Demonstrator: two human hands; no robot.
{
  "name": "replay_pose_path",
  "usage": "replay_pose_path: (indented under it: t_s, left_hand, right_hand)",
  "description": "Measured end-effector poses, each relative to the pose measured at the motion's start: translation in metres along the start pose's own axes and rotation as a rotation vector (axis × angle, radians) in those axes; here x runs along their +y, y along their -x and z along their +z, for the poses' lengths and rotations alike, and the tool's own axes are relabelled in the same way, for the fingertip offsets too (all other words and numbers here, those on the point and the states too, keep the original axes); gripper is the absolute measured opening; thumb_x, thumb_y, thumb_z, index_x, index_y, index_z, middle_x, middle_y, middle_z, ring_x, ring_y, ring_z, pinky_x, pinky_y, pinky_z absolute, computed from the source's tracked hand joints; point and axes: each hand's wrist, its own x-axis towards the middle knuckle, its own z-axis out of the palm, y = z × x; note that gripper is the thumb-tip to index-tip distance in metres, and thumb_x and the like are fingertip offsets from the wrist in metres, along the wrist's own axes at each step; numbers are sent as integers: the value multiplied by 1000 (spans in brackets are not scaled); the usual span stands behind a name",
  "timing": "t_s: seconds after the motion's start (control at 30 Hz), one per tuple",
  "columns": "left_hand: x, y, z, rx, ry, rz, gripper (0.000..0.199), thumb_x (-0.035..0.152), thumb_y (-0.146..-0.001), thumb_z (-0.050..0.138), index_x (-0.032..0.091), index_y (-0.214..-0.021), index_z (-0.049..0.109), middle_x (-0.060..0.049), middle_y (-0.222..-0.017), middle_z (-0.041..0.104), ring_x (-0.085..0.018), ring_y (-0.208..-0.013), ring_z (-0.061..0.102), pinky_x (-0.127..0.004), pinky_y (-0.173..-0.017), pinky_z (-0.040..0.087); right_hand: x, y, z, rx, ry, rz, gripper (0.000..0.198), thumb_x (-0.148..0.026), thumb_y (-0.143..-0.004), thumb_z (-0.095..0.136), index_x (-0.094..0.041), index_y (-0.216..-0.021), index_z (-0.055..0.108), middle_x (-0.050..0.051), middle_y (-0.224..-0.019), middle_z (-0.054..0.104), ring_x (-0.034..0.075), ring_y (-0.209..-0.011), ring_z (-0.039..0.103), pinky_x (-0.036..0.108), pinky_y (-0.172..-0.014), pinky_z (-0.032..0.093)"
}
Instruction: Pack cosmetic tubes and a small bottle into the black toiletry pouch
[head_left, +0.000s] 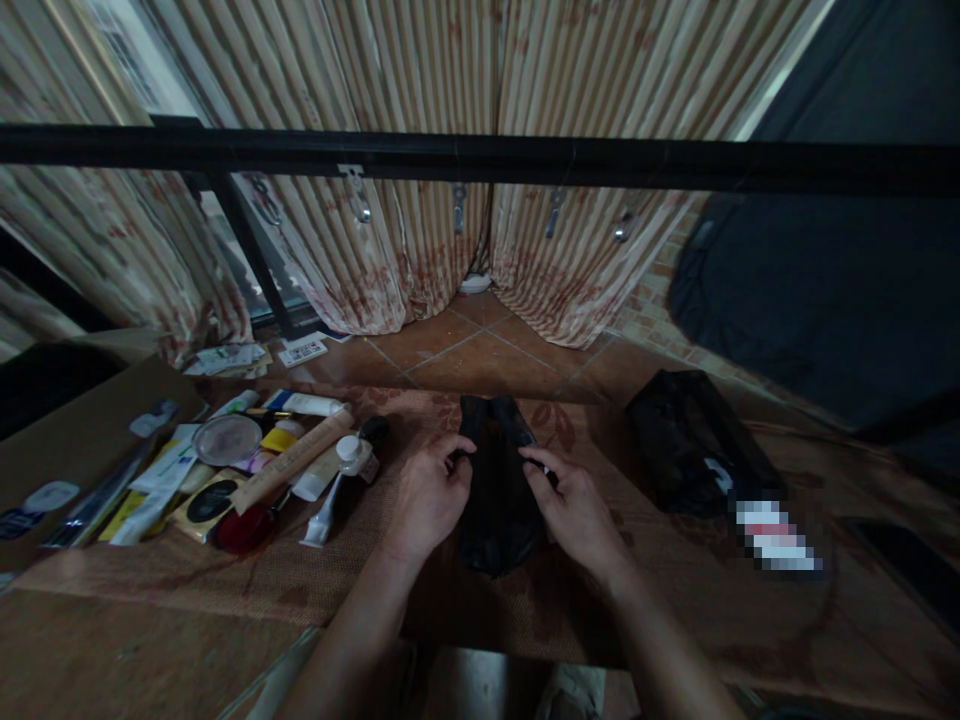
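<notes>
A small black fabric pouch [501,520] stands in front of me on the brown cloth, its top edges parted. My left hand [436,490] pinches its left edge between thumb and fingers. On the other side, my right hand [564,498] grips the right edge the same way. The inside of the pouch is too dark to make out. Left of my left hand lie a white-capped bottle [355,458], a white tube [321,515] and a red round compact [246,530].
More cosmetics, including a clear round case [226,440] and a blue-white tube [304,402], are piled at left beside a cardboard box [97,410]. At right are a second black bag [697,440] and a dark phone-like slab [907,570]. A black bar [480,160] with clips crosses ahead.
</notes>
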Motion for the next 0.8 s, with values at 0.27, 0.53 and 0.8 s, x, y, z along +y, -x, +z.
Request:
replay_pose_path:
  t_s: [0.27,0.53,0.8]
  left_hand:
    - [4,1,-1,-8,-31,6,16,20,-89,52,24,-87,67,3,-85,69,-12,-71,61,-24,-67,43]
    - [4,1,-1,-37,-36,-9,17,28,-91,52,22,-82,65,3,-75,65,-12,-65,57,-24,-62,39]
    - [8,1,0,-16,-68,-29,19,31,-91,53,21,-79,65,3,-71,62,-12,-62,54,-24,-61,36]
  right_hand:
    - [-1,0,-1,-6,35,21,39,-37,-94,45,-18,-117,70,8,-102,76,24,-91,71,36,-83,52]
    - [-2,0,-2,-16,26,36,40,-37,-93,45,-17,-117,70,9,-101,76,24,-87,71,36,-80,52]
    - [-1,1,-1,-15,27,31,40,-38,-93,45,-19,-119,70,8,-95,76,24,-87,71,37,-79,53]
